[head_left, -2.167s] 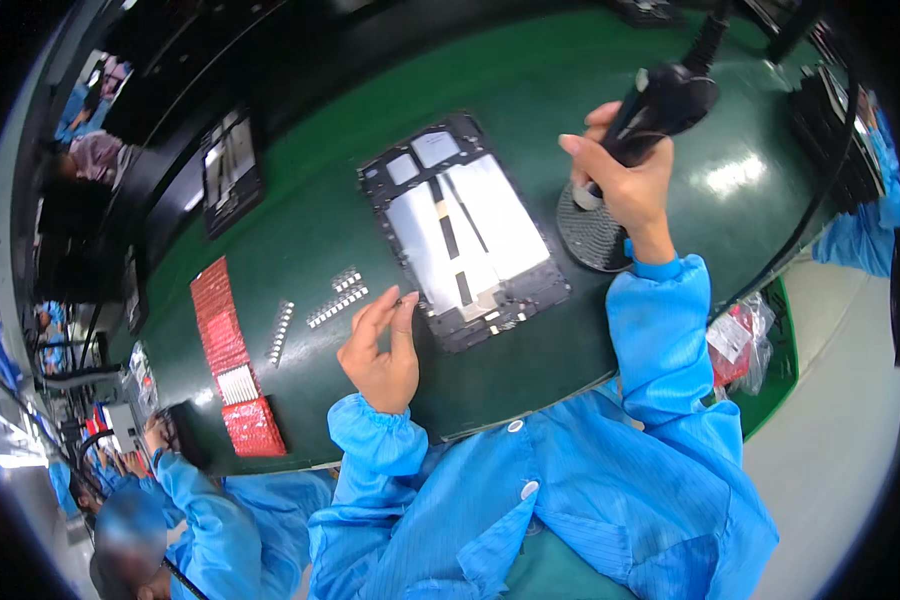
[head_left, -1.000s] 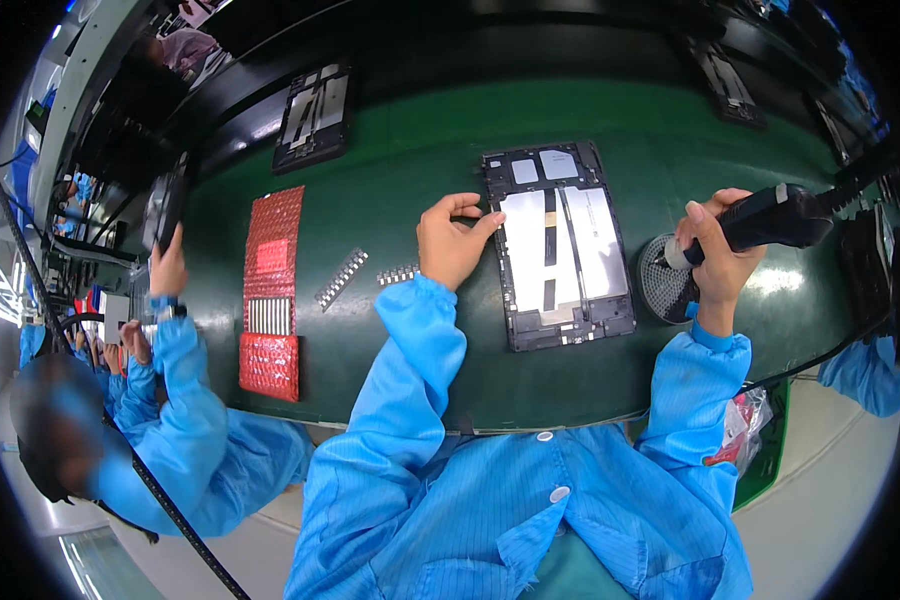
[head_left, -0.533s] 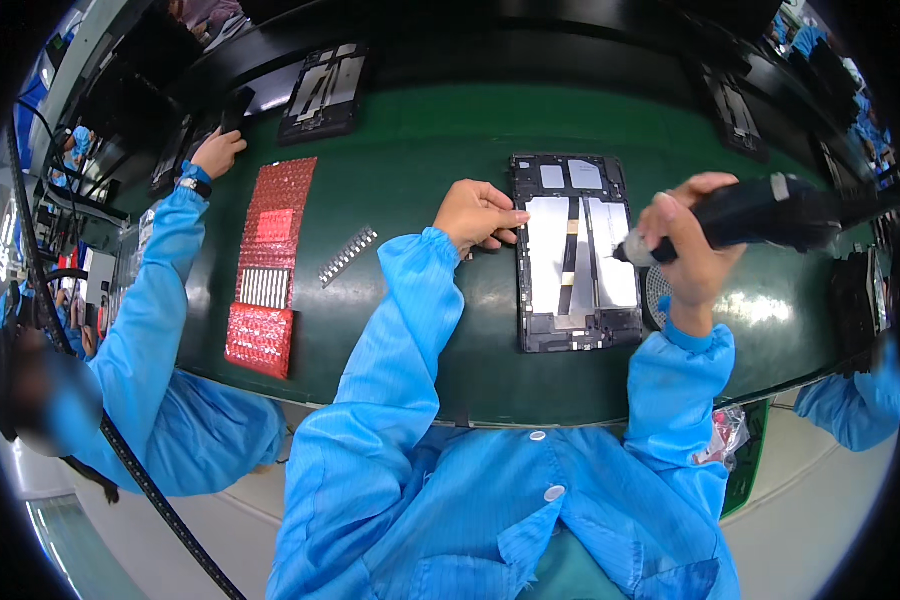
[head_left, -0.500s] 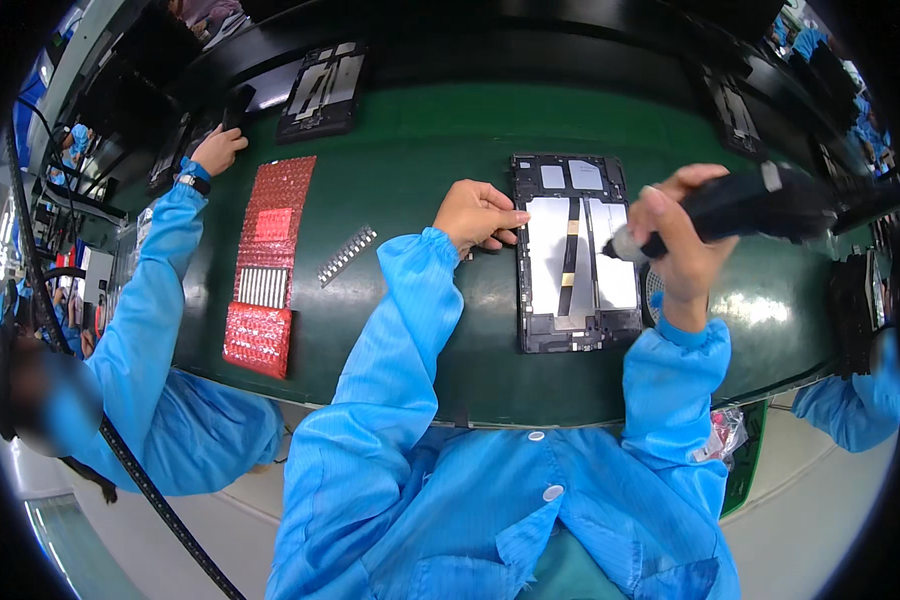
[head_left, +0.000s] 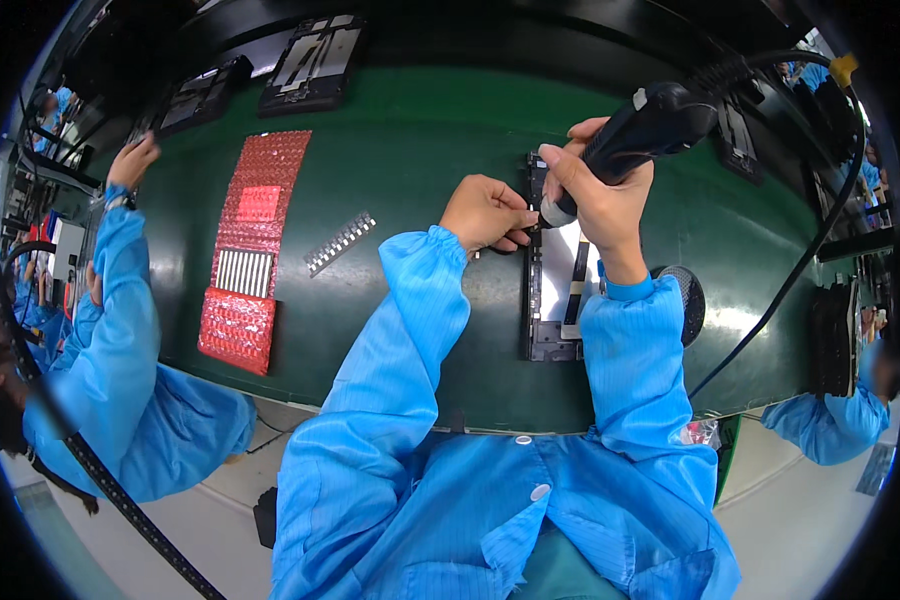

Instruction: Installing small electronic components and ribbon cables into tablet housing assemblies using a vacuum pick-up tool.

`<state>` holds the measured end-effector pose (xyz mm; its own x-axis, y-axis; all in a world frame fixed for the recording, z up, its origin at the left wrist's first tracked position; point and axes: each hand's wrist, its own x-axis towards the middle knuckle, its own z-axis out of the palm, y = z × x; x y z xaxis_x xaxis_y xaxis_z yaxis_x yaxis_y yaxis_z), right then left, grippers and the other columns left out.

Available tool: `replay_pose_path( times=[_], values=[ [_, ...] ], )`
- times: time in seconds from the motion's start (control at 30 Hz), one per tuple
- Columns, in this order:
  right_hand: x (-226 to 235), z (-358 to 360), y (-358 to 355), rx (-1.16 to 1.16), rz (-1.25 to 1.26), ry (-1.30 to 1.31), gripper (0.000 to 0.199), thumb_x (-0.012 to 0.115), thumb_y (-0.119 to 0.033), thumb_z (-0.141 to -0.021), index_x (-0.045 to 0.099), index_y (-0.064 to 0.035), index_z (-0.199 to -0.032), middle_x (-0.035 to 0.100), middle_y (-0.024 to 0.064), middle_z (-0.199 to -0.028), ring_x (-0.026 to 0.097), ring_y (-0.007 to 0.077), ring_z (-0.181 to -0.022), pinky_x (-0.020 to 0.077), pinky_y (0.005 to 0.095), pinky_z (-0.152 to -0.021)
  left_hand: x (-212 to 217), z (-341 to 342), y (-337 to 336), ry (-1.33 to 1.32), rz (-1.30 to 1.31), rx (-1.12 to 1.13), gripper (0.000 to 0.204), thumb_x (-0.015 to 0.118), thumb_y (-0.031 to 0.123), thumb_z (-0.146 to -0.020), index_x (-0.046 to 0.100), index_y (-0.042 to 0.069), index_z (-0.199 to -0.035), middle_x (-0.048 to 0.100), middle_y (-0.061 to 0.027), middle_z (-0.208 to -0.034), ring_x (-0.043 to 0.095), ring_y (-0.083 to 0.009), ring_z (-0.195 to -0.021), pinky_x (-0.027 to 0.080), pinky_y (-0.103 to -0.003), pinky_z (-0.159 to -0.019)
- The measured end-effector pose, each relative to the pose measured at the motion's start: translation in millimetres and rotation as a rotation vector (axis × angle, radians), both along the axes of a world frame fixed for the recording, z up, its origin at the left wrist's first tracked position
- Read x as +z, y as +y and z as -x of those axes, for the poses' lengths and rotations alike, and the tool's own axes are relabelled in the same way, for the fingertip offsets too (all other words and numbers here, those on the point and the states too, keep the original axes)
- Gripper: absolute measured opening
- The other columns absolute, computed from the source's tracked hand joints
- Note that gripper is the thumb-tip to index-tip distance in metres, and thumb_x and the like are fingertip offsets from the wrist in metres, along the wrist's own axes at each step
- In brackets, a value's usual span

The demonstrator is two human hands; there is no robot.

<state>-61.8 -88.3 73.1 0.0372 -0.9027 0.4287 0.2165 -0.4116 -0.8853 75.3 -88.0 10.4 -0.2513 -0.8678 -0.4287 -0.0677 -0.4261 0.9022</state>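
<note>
An opened tablet (head_left: 548, 290) lies on the green bench in front of me, its silver inner plates and black frame partly covered by my right arm. My right hand (head_left: 610, 205) is closed round a black corded electric screwdriver (head_left: 650, 130). The driver slants down to the left, and its tip end is at the tablet's upper left edge. Right beside that tip, my left hand (head_left: 482, 215) has thumb and forefinger pinched together at the same edge. Whatever sits between those fingertips is too small to make out.
Left of me lies a red bubble-wrap sheet (head_left: 268, 160) with metallic strips (head_left: 243, 271); a toothed strip (head_left: 340, 244) is beside it. A round dark object (head_left: 682, 300) stands right of the tablet. More opened tablets (head_left: 310, 65) lie farther back. A co-worker's hand (head_left: 132, 160) is at far left.
My right hand has swung the screwdriver left and up, from over the tablet's middle to its left edge beside my left fingers. The co-worker's hand at left has moved left.
</note>
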Motion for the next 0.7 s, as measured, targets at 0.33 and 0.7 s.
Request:
replay_pose_path(
  times=[0.33, 0.7],
  values=[
    [-3.7, -0.6, -4.5, -0.009, -0.009, -0.008, 0.022, 0.071, 0.004, -0.073, 0.054, 0.0043, -0.087, 0.061, 0.0056, -0.060, 0.056, 0.0104, -0.049, 0.0422, 0.0227, -0.047, -1.8, 0.5, 1.4, 0.005, 0.015, 0.015, 0.013, 0.067, 0.002, -0.078, 0.060, -0.006, -0.086, 0.066, -0.0125, -0.076, 0.066, -0.0164, -0.062, 0.053, -0.025, -0.048],
    [-3.7, -4.5, -2.3, 0.026, -0.019, -0.006, 0.021, 0.070, 0.006, -0.073, 0.055, 0.0041, -0.086, 0.059, 0.0047, -0.060, 0.056, 0.0093, -0.051, 0.0410, 0.0222, -0.046, 1.3, -0.2, 1.7, -0.014, 0.013, 0.010, 0.012, 0.068, 0.002, -0.078, 0.062, -0.007, -0.083, 0.066, -0.0132, -0.075, 0.066, -0.0168, -0.062, 0.054, -0.026, -0.049]
  ],
)
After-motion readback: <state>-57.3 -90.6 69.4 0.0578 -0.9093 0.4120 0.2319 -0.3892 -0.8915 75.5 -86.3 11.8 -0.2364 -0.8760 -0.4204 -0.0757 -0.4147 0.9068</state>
